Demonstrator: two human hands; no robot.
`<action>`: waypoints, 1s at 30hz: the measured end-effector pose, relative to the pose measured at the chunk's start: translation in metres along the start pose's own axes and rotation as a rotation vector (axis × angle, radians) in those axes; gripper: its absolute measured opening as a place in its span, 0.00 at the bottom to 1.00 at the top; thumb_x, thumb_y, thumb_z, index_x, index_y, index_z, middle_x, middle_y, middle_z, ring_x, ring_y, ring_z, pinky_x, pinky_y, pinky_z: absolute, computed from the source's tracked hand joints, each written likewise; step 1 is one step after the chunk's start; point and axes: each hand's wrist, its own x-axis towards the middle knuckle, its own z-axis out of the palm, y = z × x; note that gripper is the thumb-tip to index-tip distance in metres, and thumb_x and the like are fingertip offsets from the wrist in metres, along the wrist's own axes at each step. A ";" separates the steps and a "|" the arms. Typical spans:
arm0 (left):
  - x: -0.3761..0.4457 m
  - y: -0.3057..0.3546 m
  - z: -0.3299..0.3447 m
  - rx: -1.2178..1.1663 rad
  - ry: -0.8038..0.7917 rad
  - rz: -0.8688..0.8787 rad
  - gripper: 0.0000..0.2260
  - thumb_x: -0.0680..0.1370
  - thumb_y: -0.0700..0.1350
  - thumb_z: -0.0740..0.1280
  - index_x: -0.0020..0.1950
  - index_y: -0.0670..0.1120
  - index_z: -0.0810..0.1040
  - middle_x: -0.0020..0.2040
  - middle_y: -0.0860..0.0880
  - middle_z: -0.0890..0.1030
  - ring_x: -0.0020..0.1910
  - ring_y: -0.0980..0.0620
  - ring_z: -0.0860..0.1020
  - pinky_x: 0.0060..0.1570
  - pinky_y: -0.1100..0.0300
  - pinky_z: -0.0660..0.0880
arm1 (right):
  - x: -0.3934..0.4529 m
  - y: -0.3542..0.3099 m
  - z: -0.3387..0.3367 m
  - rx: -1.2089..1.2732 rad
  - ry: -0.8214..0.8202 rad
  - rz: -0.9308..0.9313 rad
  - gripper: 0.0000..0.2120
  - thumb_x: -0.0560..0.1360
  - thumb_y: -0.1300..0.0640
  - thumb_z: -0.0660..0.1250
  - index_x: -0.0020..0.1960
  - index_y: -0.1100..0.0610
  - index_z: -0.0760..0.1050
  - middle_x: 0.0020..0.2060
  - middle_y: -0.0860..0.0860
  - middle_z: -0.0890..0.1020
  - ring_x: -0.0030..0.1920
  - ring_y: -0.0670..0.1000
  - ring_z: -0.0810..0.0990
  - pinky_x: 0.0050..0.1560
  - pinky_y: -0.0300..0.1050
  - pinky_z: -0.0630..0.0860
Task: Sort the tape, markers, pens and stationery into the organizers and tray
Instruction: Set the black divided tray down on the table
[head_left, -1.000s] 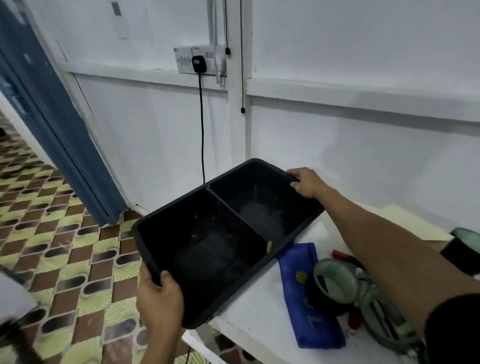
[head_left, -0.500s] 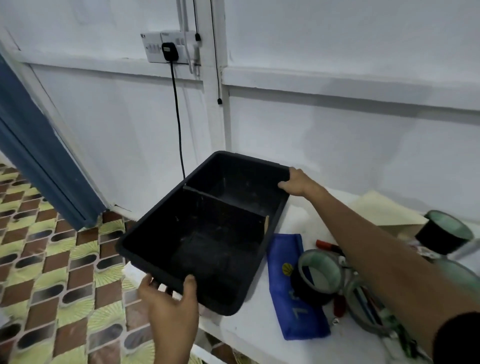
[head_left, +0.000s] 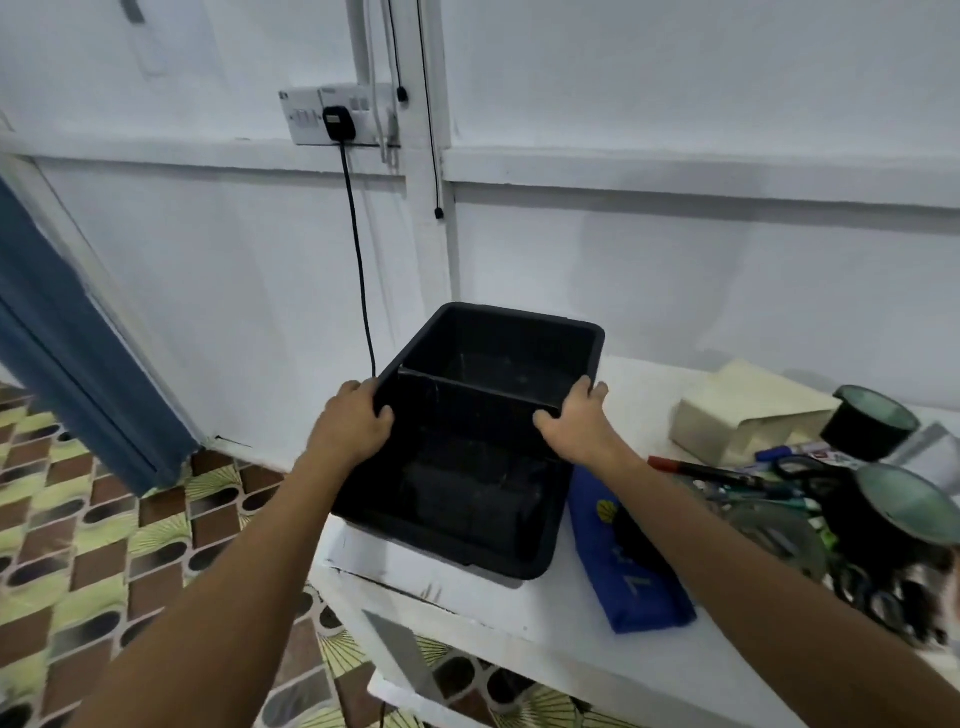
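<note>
the black tray (head_left: 519, 564) now sits on the white table (head_left: 545, 613), at its left end, with the near left corner close to the table edge. the left hand (head_left: 349, 426) grips the left rim and the right hand (head_left: 579, 428) grips the right rim, both next to the middle divider, fingers curled over the edge and thumbs on the inner side. i think this hold at the middle keeps the tray level while it is set down square.

both compartments look empty. the blue pouch (head_left: 631, 566) lies just beside the tray on the right. further right is the unsorted heap: tape rolls (head_left: 870, 423), a red marker (head_left: 691, 467), pens, and a cream box (head_left: 743, 410) far behind.

half a second ago the tray was tilted and hung past the table edge, held at its opposite ends; now it is flat and turned, and the hands have moved to its two sides.
</note>
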 end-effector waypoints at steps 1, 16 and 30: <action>0.006 -0.001 0.003 -0.013 -0.016 0.035 0.18 0.76 0.47 0.61 0.66 0.46 0.73 0.57 0.40 0.77 0.56 0.40 0.76 0.57 0.49 0.74 | -0.006 0.000 0.006 -0.010 0.001 -0.001 0.41 0.78 0.51 0.61 0.75 0.66 0.37 0.74 0.65 0.38 0.75 0.64 0.53 0.74 0.51 0.57; 0.011 -0.002 0.020 0.127 0.087 0.083 0.17 0.74 0.35 0.57 0.62 0.43 0.73 0.48 0.38 0.76 0.48 0.34 0.76 0.44 0.46 0.73 | -0.019 0.004 0.013 0.054 0.169 -0.024 0.27 0.78 0.65 0.57 0.74 0.68 0.52 0.75 0.64 0.53 0.75 0.62 0.53 0.74 0.52 0.55; -0.030 0.222 0.035 -0.157 -0.033 0.392 0.22 0.75 0.41 0.64 0.69 0.37 0.72 0.67 0.36 0.72 0.66 0.38 0.71 0.66 0.53 0.66 | -0.061 0.076 -0.119 -0.137 0.330 -0.137 0.21 0.78 0.59 0.59 0.69 0.66 0.65 0.66 0.62 0.72 0.67 0.60 0.68 0.67 0.46 0.60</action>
